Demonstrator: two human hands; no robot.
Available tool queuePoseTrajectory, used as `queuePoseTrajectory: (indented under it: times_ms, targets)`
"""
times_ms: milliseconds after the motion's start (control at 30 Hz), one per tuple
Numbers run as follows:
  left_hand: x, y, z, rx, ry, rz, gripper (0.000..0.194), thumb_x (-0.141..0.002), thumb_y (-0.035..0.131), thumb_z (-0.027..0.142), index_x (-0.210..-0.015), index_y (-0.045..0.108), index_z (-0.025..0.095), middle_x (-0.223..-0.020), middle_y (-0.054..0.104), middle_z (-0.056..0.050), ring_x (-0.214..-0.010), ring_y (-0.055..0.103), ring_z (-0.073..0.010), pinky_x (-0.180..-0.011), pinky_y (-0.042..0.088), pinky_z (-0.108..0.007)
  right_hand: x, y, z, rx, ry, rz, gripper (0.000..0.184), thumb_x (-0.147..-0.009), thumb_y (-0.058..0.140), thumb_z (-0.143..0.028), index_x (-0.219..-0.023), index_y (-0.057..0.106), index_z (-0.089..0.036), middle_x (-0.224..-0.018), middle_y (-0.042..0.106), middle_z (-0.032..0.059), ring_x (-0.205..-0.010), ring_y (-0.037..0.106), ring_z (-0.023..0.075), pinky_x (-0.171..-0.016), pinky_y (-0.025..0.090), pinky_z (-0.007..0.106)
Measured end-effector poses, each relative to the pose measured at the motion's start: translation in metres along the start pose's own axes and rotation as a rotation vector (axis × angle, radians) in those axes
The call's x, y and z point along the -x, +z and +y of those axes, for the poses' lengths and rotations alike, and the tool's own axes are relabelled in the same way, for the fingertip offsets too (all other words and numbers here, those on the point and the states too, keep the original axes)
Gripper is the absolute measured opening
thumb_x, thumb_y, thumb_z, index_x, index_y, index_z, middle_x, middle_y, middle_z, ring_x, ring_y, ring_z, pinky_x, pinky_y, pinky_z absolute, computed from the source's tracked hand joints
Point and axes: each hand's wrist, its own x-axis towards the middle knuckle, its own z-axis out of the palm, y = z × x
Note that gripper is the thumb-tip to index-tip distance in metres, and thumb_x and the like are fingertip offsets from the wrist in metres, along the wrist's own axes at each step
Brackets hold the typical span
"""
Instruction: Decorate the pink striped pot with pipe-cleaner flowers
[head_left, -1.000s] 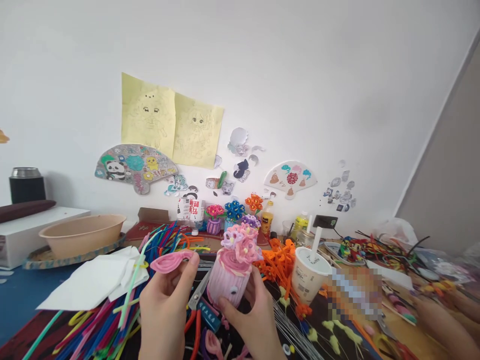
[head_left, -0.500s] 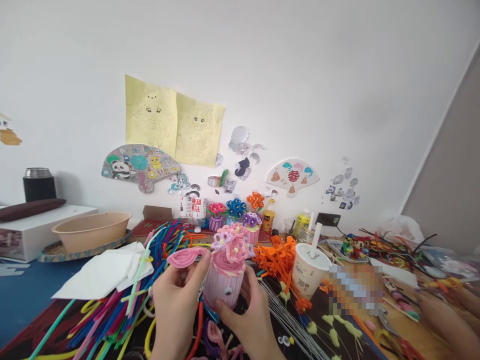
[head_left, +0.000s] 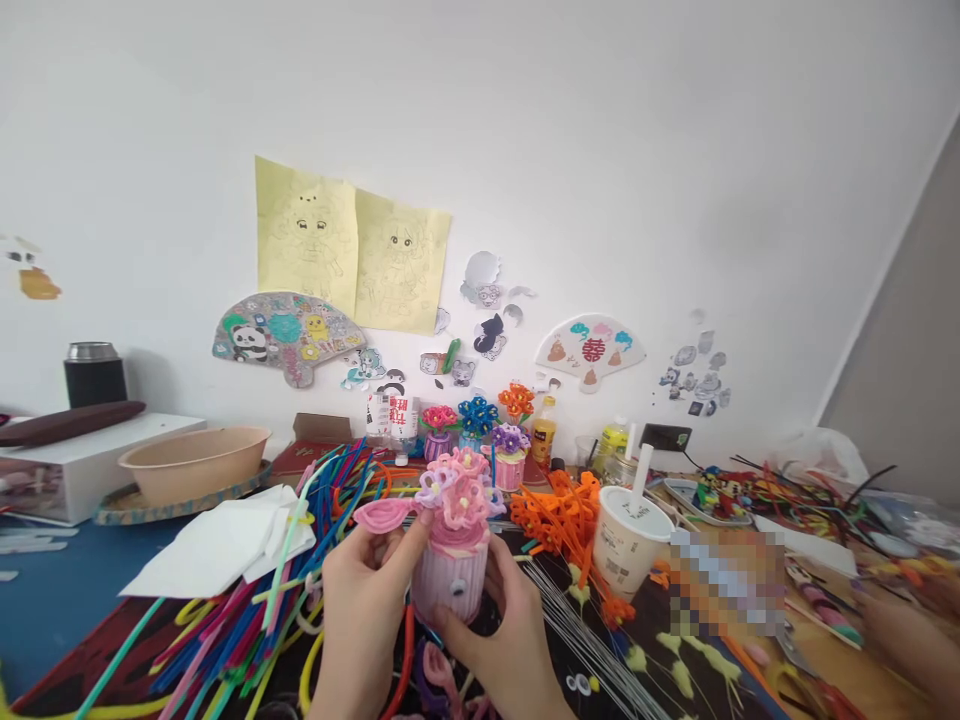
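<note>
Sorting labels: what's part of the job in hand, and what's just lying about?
In the job:
- pink flowerpot, right hand
- pink loop, left hand
- pipe cleaners, likely supplies

Apparently lying about:
- drink cup
- tan bowl
- black flask

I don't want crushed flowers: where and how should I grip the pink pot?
Grip the pink pot by its ribbed wall, probably from the right, where the right hand holds it, thumb low in front. The wall is rounded and near-upright; flowers crowd the top, the left hand with a pink looped piece the left.
</note>
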Motion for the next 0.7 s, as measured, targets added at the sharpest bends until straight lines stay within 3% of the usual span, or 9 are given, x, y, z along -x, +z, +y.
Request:
queuePoseTrajectory:
  times_ms: [267,700]
  targets:
    - [0.002,0.001,0.004,0.038,-0.024,-0.030,0.055,-0.046,0.084,0.050,-0.079,0.066,0.010,-0.067,0.063,-0.004,-0.068,0.052,-0.0171,-0.060,0.045,-0.023,0.000,-0.001,0.013,-0.017,-0.024,-0.059,0.066,-0.061,0.072,-0.009,-0.121,0.048,-0.023,-0.121,0.066,0.0078,-0.109,0.064,0.0257,-0.091,0.053,0.034]
    - [-0.003,-0.001,0.002,-0.004,-0.014,-0.048,0.042,-0.047,0.084,0.042,-0.069,0.064,0.012,-0.063,0.060,-0.001,-0.063,0.048,-0.0133,-0.055,0.040,-0.018,0.003,0.000,0.005,-0.054,-0.008,-0.041,0.064,-0.061,0.070,-0.010,-0.120,0.050,-0.021,-0.120,0.066,0.0088,-0.110,0.064,0.0267,-0.093,0.051,0.035]
